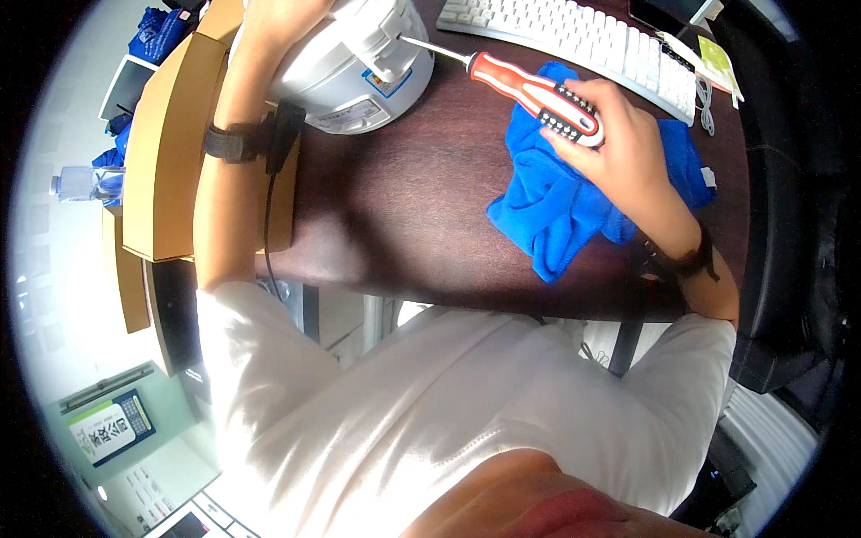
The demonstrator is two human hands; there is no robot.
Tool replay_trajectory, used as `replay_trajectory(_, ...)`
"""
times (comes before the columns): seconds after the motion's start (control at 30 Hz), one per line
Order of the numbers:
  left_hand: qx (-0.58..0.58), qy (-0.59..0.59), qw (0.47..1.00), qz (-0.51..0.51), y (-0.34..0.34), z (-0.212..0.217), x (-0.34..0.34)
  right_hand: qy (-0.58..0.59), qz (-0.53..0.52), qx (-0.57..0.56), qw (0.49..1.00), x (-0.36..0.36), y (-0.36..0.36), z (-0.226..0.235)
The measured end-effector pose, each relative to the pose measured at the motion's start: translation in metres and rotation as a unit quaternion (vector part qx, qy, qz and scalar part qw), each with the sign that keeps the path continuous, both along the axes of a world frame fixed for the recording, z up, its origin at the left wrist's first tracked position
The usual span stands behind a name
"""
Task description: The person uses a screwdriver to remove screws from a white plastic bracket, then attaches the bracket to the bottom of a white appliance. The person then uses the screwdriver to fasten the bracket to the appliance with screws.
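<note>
We see a dark brown table (395,224). A white cooker (354,58) lies tipped over on it, near the top. We cannot see inside the cooker. Our left hand (278,18) rests on top of the cooker, but its fingers run out of the picture, so we cannot tell if they are closed. Our right hand (614,134) is wrapped tight around the handle of a red and white screwdriver (529,88). The metal tip of the screwdriver pokes into the cooker's bottom edge. A blue cloth (574,206) lies under our right hand. A white keyboard (574,36) sits behind it. Brown boxes (166,152) stand beside our left arm.
</note>
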State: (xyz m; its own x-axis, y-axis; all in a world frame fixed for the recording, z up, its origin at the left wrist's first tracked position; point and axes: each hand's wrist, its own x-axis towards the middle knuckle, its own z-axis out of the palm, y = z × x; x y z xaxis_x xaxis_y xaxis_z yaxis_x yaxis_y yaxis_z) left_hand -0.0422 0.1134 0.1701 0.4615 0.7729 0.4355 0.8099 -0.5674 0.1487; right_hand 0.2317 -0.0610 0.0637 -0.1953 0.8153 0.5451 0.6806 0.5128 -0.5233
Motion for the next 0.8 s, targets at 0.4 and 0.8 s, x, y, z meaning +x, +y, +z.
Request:
replay_trajectory(0.4, 0.017, 0.064, 0.998, 0.007, 0.036, -0.019, -0.029, -0.006, -0.028, 0.016, 0.999, -0.018, 0.001, -0.027)
replay_trajectory(0.8, 0.010, 0.057, 0.998, 0.000, 0.032, -0.014, -0.028, 0.189, 0.032, -0.082, 0.978, -0.031, -0.005, -0.046)
